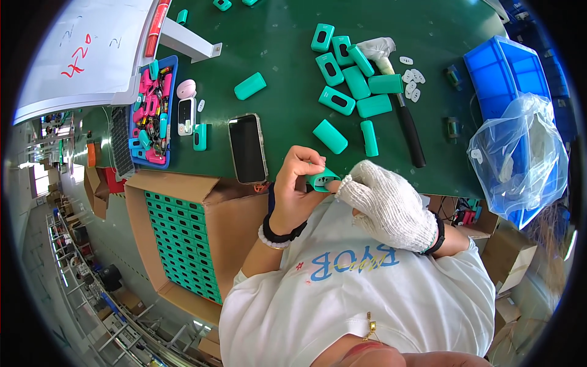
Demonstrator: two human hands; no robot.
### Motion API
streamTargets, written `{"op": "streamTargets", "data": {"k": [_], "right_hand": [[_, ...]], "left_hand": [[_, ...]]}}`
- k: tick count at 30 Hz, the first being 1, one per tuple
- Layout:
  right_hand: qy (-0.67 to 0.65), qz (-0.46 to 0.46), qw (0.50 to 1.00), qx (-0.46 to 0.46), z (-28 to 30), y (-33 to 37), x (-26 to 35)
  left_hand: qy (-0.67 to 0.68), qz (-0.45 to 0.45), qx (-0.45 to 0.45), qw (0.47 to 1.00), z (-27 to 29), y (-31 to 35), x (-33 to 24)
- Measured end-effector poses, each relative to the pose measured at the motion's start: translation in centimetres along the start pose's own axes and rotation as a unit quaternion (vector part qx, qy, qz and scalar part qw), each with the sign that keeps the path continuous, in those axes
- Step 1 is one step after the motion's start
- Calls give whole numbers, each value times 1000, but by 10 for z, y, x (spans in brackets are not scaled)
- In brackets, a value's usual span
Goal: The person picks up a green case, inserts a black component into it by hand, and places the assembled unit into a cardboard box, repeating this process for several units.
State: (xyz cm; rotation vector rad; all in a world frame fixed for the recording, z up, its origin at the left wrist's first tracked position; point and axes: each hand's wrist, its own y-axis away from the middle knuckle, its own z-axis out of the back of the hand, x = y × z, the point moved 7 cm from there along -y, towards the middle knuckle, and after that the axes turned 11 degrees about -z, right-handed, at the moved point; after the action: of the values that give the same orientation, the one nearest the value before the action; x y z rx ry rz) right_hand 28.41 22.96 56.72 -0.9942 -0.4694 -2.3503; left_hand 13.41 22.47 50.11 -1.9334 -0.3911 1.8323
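Note:
In front of my chest, my bare left hand [295, 183] pinches a small green plastic casing [319, 177] between thumb and fingers. A white plate with small holes shows in the casing's end, which faces me. My right hand [388, 199], in a white knitted glove, is closed, and a bare fingertip presses against the casing's right edge. The glove hides most of its other fingers. Just beyond my hands lie more green casings [330, 136], several with a dark oval window. A hammer [411, 134] with a black grip and a cloth-wrapped head lies among them, beside loose white oval plates [416, 76].
A phone [247, 148] lies left of my hands. Farther left stand a blue tray [173, 67] of coloured parts and a whiteboard [92, 55] with a red marker. Below is an open carton [226, 232] packed with green casings. A blue bin [489, 61] with a plastic bag stands right.

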Motion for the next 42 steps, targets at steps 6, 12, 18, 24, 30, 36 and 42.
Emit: {"op": "streamTargets", "data": {"k": [6, 12, 18, 24, 30, 36, 42], "right_hand": [[-12, -23, 999, 34, -11, 1, -1], [-28, 16, 999, -25, 1, 3, 4], [72, 15, 996, -47, -5, 4, 8], [62, 4, 998, -28, -10, 7, 1], [54, -2, 997, -45, 1, 9, 5], [90, 12, 995, -30, 0, 3, 0], [-30, 105, 986, -128, 16, 15, 2]], "left_hand": [[43, 9, -5, 999, -6, 1, 0], [94, 48, -13, 994, -4, 0, 6], [61, 53, 23, 996, -8, 2, 5], [45, 65, 37, 996, -3, 5, 8], [22, 48, 18, 998, 1, -2, 2], [-32, 35, 48, 998, 3, -7, 3], [64, 83, -1, 995, 21, -12, 9]]}}
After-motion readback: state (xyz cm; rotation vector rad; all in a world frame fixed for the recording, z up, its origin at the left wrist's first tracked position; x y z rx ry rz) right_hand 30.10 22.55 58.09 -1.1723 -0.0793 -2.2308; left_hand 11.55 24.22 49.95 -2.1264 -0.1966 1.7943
